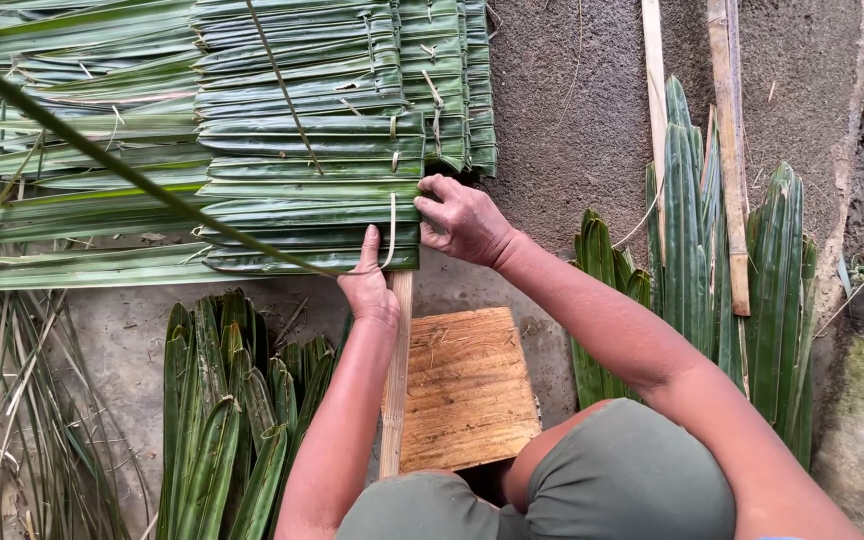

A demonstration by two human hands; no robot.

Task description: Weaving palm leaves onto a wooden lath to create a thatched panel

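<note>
On the concrete floor [572,110], right hand [464,222] fingers press flat on the folded-leaf panel [312,170] to steady it, left hand [368,285] fingers pinched round a pale tie strip [391,230] at its lower edge.

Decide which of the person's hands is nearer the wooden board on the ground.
Left. The left hand is just above the wooden board's upper left corner; the right hand rests higher, on the folded leaves.

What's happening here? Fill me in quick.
A person is working on a panel of folded green leaves lined up along a pale stick. The right hand presses on the panel's lower edge, while the left hand grips a thin strip there. Loose leaf bundles and a wooden board lie nearby.
</note>
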